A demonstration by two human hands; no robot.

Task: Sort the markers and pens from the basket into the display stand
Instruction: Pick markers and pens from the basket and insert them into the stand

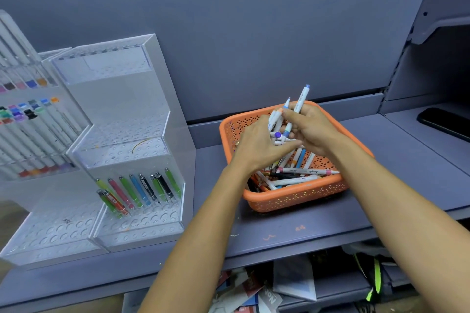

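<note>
Head view: an orange perforated basket (292, 198) sits on a grey shelf (279, 231), towards its back edge and right of the middle. Above the basket a bundle of white markers (300, 101) is held between both hands. The right hand (315, 129) is curled round the bundle with two blue-capped ends sticking up past the fingers. The left hand (259, 145) is seen from the back, its fingers closed on the lower part of the same bundle; how firmly cannot be told. Beneath them a pile (300, 175) of more markers and pens lies crisscrossed in the basket.

At the shelf's left end a clear stepped stand (122, 134) is placed, well apart from the basket. Its tiers are drilled with rows of holes. A row of coloured pens (140, 188) leans in a lower tier; the upper tiers are mostly unfilled. A dark phone (445, 122) lies at the far right.

The markers are judged light, stiff and smooth-barrelled, so a loose bundle could slide or fan out. Each is best taken singly, pinched at mid-barrel rather than by the cap, which may pull off, and lowered end first into a hole.
</note>
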